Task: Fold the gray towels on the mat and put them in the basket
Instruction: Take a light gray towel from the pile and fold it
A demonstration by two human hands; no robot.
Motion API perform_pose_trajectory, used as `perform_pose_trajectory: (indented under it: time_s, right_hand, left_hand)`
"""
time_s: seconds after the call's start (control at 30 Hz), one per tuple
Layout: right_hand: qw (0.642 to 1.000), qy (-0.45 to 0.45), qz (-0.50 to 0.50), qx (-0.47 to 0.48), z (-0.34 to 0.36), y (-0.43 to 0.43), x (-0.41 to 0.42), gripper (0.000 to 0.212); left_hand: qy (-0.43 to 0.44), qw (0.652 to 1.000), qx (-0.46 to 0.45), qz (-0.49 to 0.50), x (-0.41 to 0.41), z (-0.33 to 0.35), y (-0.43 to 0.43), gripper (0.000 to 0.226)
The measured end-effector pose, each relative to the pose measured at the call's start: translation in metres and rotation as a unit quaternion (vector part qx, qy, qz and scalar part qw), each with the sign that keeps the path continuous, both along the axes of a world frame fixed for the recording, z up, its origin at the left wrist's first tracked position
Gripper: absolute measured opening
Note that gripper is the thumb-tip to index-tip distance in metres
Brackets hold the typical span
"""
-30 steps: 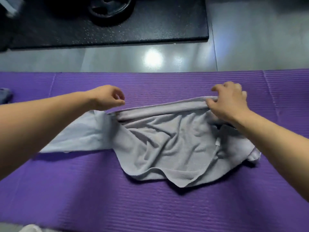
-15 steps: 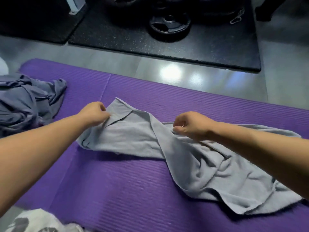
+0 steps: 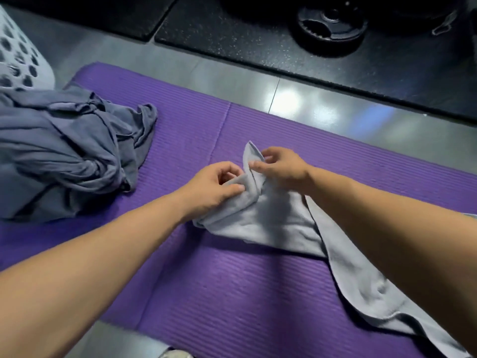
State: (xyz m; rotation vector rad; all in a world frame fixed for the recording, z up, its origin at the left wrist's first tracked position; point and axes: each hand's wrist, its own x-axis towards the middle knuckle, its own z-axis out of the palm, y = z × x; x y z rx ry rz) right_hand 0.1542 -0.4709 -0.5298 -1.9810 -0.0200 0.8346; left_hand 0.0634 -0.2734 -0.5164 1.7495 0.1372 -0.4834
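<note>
A light gray towel (image 3: 273,223) lies crumpled on the purple mat (image 3: 206,288), stretching from the middle toward the lower right. My left hand (image 3: 214,187) pinches a bunched fold at the towel's left end. My right hand (image 3: 281,167) pinches the raised corner just beside it, fingers close to those of the left hand. A heap of darker gray towels (image 3: 67,151) sits on the mat's left part. A white basket (image 3: 18,55) with round holes stands at the far left, partly out of view.
Beyond the mat is shiny gray floor (image 3: 296,99), then a black rubber mat (image 3: 258,45) with a weight plate (image 3: 329,20) on it. A pale object (image 3: 175,353) peeks in at the bottom edge.
Both hands came together at the towel's left end; the right hand moved left to the raised corner. The view swung left, bringing the dark towel heap and the basket into sight.
</note>
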Motion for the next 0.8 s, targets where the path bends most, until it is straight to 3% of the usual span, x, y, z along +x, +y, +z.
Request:
perform_pose_trajectory:
  time_s: [0.07,0.17,0.23,0.33,0.4,0.5,0.67,0.8]
  right_hand:
    - [0.999,0.012,0.041,0.012,0.009,0.003,0.002,0.037]
    - [0.997,-0.016,0.067,0.031,0.032,0.001,0.005,0.025]
    - [0.995,-0.037,0.042,0.084,0.050,0.002,0.007,0.021]
    - [0.987,-0.078,-0.028,0.139,0.065,0.003,0.012,0.020]
    - [0.983,-0.140,-0.050,0.109,0.069,0.002,0.019,0.020]
    - [0.971,-0.225,-0.084,0.023,0.062,0.001,0.038,0.022]
    - [0.955,-0.259,-0.134,-0.052,0.053,0.014,0.059,0.020]
    - [0.938,-0.295,-0.109,-0.147,0.053,0.029,0.065,0.025]
  left_hand:
    - [-0.024,0.999,-0.030,0.016,-0.006,0.001,0.004,0.013]
    - [-0.011,0.999,-0.039,0.011,-0.013,0.001,0.022,0.018]
    - [0.024,0.999,0.004,-0.034,-0.020,-0.001,0.036,0.032]
    - [0.078,0.986,0.082,-0.120,-0.033,-0.005,0.052,0.030]
    - [0.075,0.984,0.096,-0.134,-0.039,-0.003,0.056,0.030]
    - [0.052,0.997,0.009,-0.060,-0.047,0.010,0.053,0.037]
    - [0.072,0.992,-0.097,0.021,-0.065,0.022,0.051,0.037]
    - [0.126,0.990,0.000,-0.055,-0.075,0.010,0.067,0.052]
